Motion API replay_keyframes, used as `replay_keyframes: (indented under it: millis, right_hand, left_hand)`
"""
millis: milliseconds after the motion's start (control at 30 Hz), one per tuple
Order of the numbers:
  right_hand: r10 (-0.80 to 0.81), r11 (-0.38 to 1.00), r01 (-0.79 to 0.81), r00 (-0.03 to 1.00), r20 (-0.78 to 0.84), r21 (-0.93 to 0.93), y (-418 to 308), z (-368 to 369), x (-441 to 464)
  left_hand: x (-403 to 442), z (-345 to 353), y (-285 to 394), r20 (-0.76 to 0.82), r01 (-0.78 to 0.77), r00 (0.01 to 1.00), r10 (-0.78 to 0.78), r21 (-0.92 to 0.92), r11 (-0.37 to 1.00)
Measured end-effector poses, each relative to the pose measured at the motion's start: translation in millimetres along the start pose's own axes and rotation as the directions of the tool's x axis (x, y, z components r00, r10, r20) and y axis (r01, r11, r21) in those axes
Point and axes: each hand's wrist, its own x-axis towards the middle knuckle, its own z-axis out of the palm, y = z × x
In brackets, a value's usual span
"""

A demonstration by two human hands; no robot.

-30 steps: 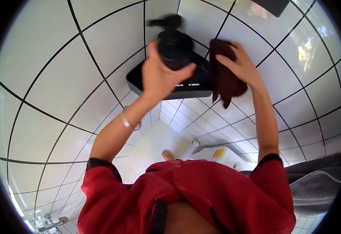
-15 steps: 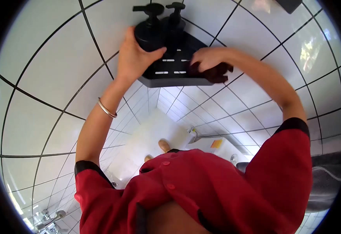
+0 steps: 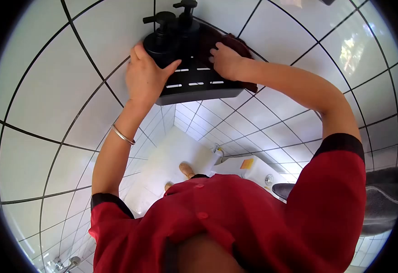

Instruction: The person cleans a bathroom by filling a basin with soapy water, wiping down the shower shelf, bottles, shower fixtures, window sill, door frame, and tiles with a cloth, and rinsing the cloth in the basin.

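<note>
A black corner shelf point(image 3: 199, 94) with slots in its floor is fixed to the tiled walls. My left hand point(image 3: 148, 78) is wrapped round the lower part of a black pump bottle point(image 3: 160, 43) at the shelf's left side. Behind it, touching or nearly so, stands a second black pump bottle point(image 3: 186, 29). My right hand point(image 3: 226, 61) presses a dark brown cloth point(image 3: 240, 45) onto the right part of the shelf, its fingers curled on the cloth. Part of the cloth hangs over the shelf's right edge.
White tiled walls meet behind the shelf. Below are a white fixture point(image 3: 258, 172) with an orange-yellow label, and my feet on the pale floor. A grey towel point(image 3: 383, 200) hangs at the right; a shower fitting point(image 3: 73, 261) is at the lower left.
The left hand has brought its bottle down and left onto the shelf beside the other bottle. The right hand has moved the cloth from the wall beside the shelf onto the shelf's right part.
</note>
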Motion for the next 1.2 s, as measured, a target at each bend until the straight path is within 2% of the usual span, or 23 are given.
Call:
replay_keyframes:
  millis: [33, 67, 100, 167, 233, 267, 333, 367, 433, 467, 533, 567, 633, 667, 733, 767, 833, 900, 967, 1033, 1100, 1167, 1200]
  right_hand:
    - [-0.011, 0.998, 0.007, 0.998, 0.06, 0.056, -6, 5, -2]
    - [-0.099, 0.966, 0.011, 0.939, 0.33, 0.257, -1, -7, -10]
    - [-0.093, 0.966, 0.004, 0.937, 0.336, 0.257, 7, -8, -16]
    - [-0.304, 0.465, -0.062, 0.926, 0.225, 0.883, 27, -10, -31]
    - [-0.116, 0.49, -0.112, 0.975, 0.192, 0.865, 22, -17, -40]
    - [0.132, 0.551, -0.161, 0.986, 0.105, 0.819, 23, -21, -40]
    - [0.46, 0.786, -0.219, 0.832, -0.31, 0.578, 27, -28, -31]
    - [0.451, 0.787, -0.207, 0.836, -0.313, 0.581, 27, -20, -21]
    - [0.166, 0.985, -0.17, 0.886, -0.434, 0.031, 26, 5, 7]
    - [0.062, 0.997, -0.075, 0.931, -0.359, -0.023, 16, 10, 0]
    - [0.042, 0.975, -0.041, 0.999, -0.004, 0.219, 14, -1, -29]
    - [0.023, 0.976, -0.021, 1.0, -0.011, 0.215, 19, -3, -31]
    - [-0.048, 0.792, -0.172, 0.939, 0.341, 0.586, 21, -8, -33]
    - [-0.052, 0.799, -0.16, 0.942, 0.331, 0.58, 15, -9, -25]
    - [-0.083, 0.402, 0.154, 0.988, -0.131, 0.903, 5, -12, -3]
    - [-0.078, 0.417, 0.164, 0.986, -0.145, 0.894, 5, -29, 2]
    - [0.188, -0.153, -0.076, 0.976, 0.105, 0.985, -15, -68, -6]
    - [0.446, 0.137, 0.146, 0.874, -0.192, 0.98, -29, -101, -40]
    - [0.56, 0.638, 0.037, 0.663, -0.497, 0.769, -57, -104, -40]
    - [0.596, 0.743, -0.041, 0.495, -0.633, 0.668, -101, -79, -34]
    - [0.708, 0.595, -0.081, 0.523, -0.474, 0.799, -101, -55, -49]
    - [0.809, 0.367, 0.148, 0.436, -0.394, 0.918, -81, -7, -72]
    - [0.929, 0.256, 0.073, 0.256, -0.266, 0.964, -77, -19, -92]
  left_hand:
    - [-3, 0, 0, 0.006, -0.004, 1.0, 0.004, -0.005, 1.0]
    - [-5, 1, 0, -0.025, -0.007, 1.0, 0.008, 0.055, 0.998]
    - [-7, -1, -1, -0.057, -0.006, 0.998, 0.013, 0.113, 0.994]
    - [-14, -10, 0, -0.02, -0.001, 1.0, 0.003, 0.094, 0.996]
    - [-15, -19, -6, -0.014, 0.011, 1.0, -0.01, 0.089, 0.996]
    - [-19, -22, -10, 0.002, -0.021, 1.0, 0.021, 0.019, 1.0]
    - [-25, -27, -7, 0.018, -0.013, 1.0, 0.013, -0.045, 0.999]
    - [-29, -30, -5, 0.021, -0.003, 1.0, 0.004, -0.038, 0.999]
    - [-36, -36, -5, -0.096, -0.076, 0.993, 0.065, -0.118, 0.99]
    - [-44, -43, -14, -0.097, -0.069, 0.994, 0.059, -0.106, 0.992]
    - [-82, -71, -47, -0.132, -0.056, 0.991, 0.037, -0.14, 0.989]
    - [-100, -81, -63, -0.131, 0.02, 0.99, -0.044, -0.176, 0.984]
    - [-143, -100, -78, -0.115, 0.125, 0.982, -0.151, -0.209, 0.97]
    - [-158, -108, -84, -0.079, 0.207, 0.971, -0.227, -0.207, 0.956]
    - [-177, -120, -86, -0.071, 0.278, 0.952, -0.297, -0.196, 0.94]
    - [-180, -122, -85, -0.072, 0.315, 0.938, -0.34, -0.232, 0.92]
    - [-193, -130, -84, -0.037, 0.352, 0.928, -0.37, -0.239, 0.905]
    - [-200, -132, -97, -0.027, 0.265, 0.962, -0.274, -0.167, 0.949]
    - [-195, -131, -98, -0.015, 0.257, 0.964, -0.266, -0.215, 0.942]
    - [-190, -134, -94, 0.092, 0.309, 0.951, -0.295, -0.256, 0.916]
    - [-193, -147, -97, 0.092, 0.283, 0.959, -0.268, -0.271, 0.92]
    - [-200, -155, -101, -0.033, 0.214, 0.974, -0.225, -0.204, 0.955]
    - [-207, -159, -110, -0.052, 0.196, 0.976, -0.21, -0.201, 0.96]
